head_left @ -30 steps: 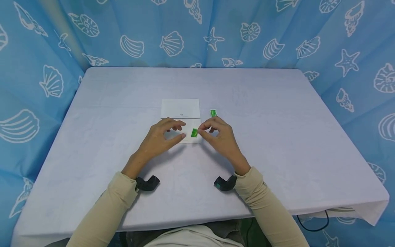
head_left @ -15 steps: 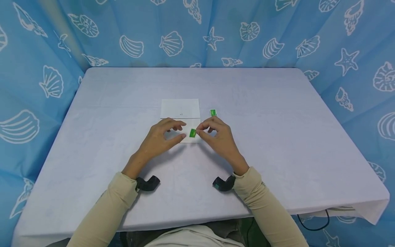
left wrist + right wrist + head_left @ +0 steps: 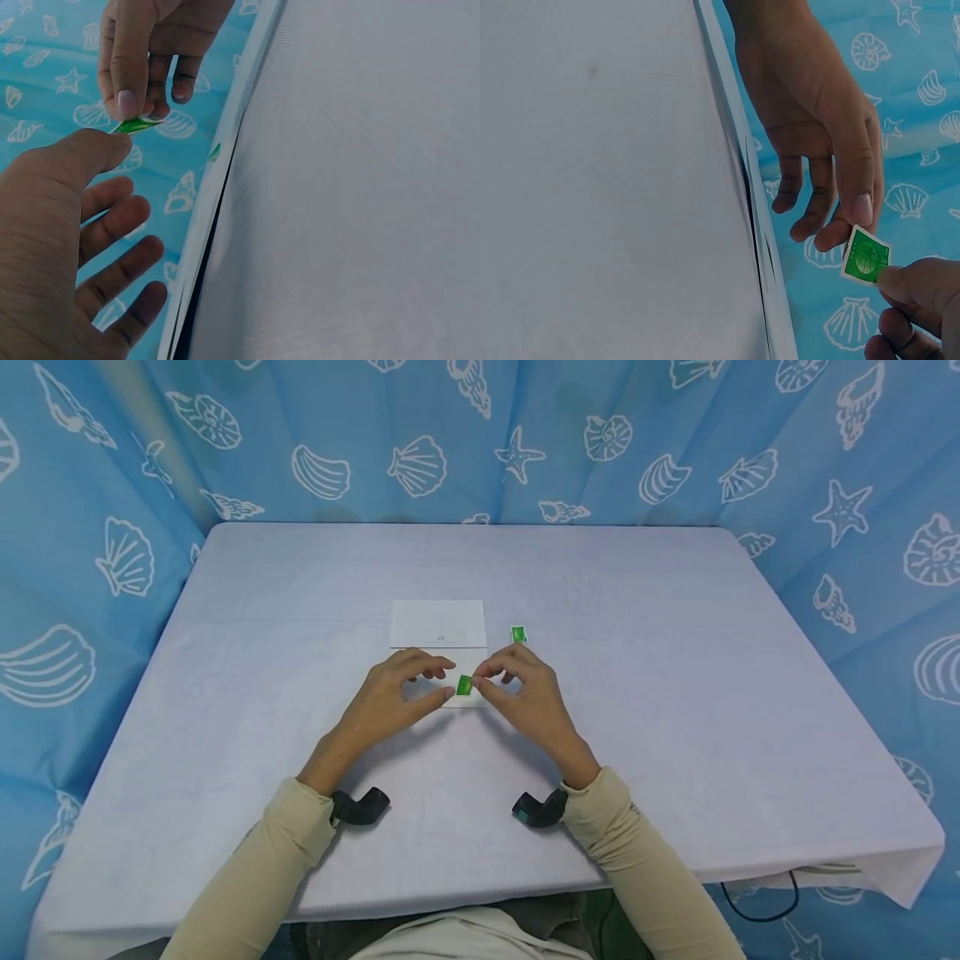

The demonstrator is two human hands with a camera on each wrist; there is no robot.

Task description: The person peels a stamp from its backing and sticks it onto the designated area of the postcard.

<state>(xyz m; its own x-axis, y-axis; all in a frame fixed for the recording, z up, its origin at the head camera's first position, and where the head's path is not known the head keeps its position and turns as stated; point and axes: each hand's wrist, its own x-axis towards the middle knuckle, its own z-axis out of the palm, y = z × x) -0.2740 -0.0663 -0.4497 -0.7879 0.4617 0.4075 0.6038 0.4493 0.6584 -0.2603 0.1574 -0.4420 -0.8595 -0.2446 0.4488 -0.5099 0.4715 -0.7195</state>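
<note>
Between thumb and index finger, my right hand [image 3: 521,685] pinches a green postage stamp [image 3: 866,256] with a white toothed border, holding it by one corner. In the head view the stamp overlaps a white paper [image 3: 474,660] with a line across its middle and a tiny dark mark. My left hand [image 3: 392,689] curves loosely to the left of the stamp, fingers apart and partly covering the paper. Its thumb tip is right at the stamp's edge in the left wrist view. A second green stamp [image 3: 519,633] lies on the table, just beyond my right hand.
A white cloth covers the table [image 3: 637,693]. Blue curtains [image 3: 555,435] with white shell drawings hang behind and at both sides. Black wrist devices [image 3: 360,806] sit under both forearms. A black cable [image 3: 772,917] hangs at the front right edge.
My right hand has moved slightly left, carrying the pinched stamp toward the left thumb. My left hand has barely moved. The paper and the second stamp have stayed in place.
</note>
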